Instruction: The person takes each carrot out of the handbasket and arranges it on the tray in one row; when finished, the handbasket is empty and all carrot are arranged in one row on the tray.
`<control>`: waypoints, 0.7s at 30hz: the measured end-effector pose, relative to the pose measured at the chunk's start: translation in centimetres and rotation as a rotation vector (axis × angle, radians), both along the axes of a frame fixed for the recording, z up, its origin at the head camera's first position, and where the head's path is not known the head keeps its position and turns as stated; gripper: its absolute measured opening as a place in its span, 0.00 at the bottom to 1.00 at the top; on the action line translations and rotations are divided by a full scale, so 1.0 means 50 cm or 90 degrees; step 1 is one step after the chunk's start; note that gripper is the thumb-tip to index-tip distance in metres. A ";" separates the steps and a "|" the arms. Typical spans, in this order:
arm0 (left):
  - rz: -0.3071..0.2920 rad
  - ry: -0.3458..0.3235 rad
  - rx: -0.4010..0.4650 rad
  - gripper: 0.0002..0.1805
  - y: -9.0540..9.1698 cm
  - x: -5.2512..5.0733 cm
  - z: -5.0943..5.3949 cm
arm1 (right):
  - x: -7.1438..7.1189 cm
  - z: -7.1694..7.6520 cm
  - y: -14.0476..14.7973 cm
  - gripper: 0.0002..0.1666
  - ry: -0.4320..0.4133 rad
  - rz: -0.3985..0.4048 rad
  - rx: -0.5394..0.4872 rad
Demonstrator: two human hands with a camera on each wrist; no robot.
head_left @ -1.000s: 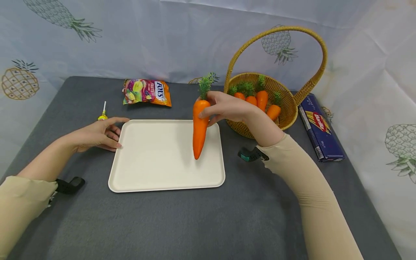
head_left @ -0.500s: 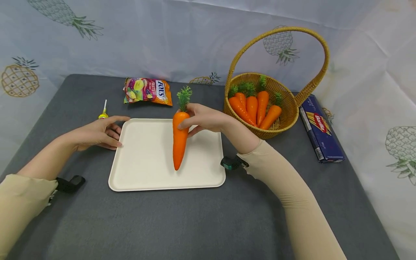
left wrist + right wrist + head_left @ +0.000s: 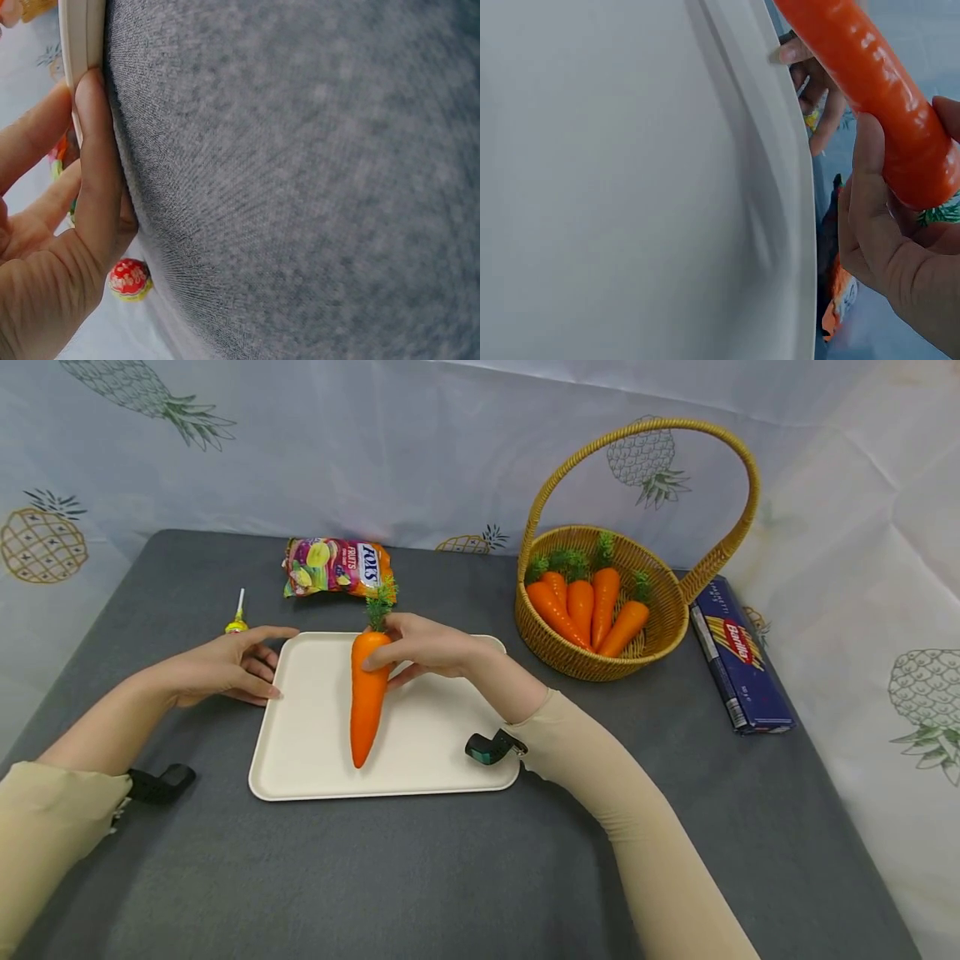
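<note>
In the head view my right hand (image 3: 431, 647) grips an orange carrot (image 3: 367, 693) near its leafy green top. The carrot hangs tip-down over the left half of a cream rectangular tray (image 3: 435, 768). The right wrist view shows the thumb (image 3: 868, 150) pressed along the carrot's thick end, above the tray's rim (image 3: 802, 172). My left hand (image 3: 221, 670) pinches the tray's left edge. The left wrist view has that hand's fingers (image 3: 96, 142) on both sides of the tray edge (image 3: 84, 37).
A wicker basket (image 3: 577, 668) with a tall handle holds several carrots at the back right. Beside it lies a blue Barilla box (image 3: 742, 656). Behind the tray is a Fox's candy bag (image 3: 330, 567). A lollipop (image 3: 237, 620) sits beyond my left hand.
My right hand has carried the carrot leftward, away from the basket side and across the tray, and slightly nearer to me. The left hand has stayed at the tray's edge.
</note>
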State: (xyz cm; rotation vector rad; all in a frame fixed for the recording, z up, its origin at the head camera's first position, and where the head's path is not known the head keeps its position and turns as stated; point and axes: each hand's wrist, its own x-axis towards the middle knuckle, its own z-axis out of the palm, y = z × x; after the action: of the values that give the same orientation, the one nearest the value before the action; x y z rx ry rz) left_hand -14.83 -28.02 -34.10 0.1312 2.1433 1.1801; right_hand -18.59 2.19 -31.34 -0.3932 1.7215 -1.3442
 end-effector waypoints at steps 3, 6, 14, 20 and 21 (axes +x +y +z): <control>0.001 -0.001 -0.001 0.50 0.001 -0.001 0.000 | 0.001 -0.007 -0.019 0.25 -0.009 -0.006 0.006; 0.001 -0.002 0.001 0.51 0.000 0.000 0.001 | 0.000 -0.015 -0.038 0.26 -0.017 -0.011 0.016; -0.001 -0.003 0.004 0.52 -0.004 0.002 0.003 | 0.005 -0.032 -0.080 0.23 -0.033 -0.014 0.015; -0.002 -0.005 0.010 0.52 -0.004 0.002 0.002 | 0.012 -0.044 -0.107 0.24 -0.059 -0.039 0.005; -0.002 -0.004 0.011 0.52 -0.004 0.002 0.002 | 0.013 -0.047 -0.111 0.24 -0.065 -0.045 0.004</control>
State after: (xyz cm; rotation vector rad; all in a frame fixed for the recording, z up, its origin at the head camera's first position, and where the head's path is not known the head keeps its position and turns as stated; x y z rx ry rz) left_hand -14.74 -28.23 -33.99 0.1377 2.1263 1.1969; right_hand -17.93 -3.35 -33.67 -0.2577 1.6674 -1.3844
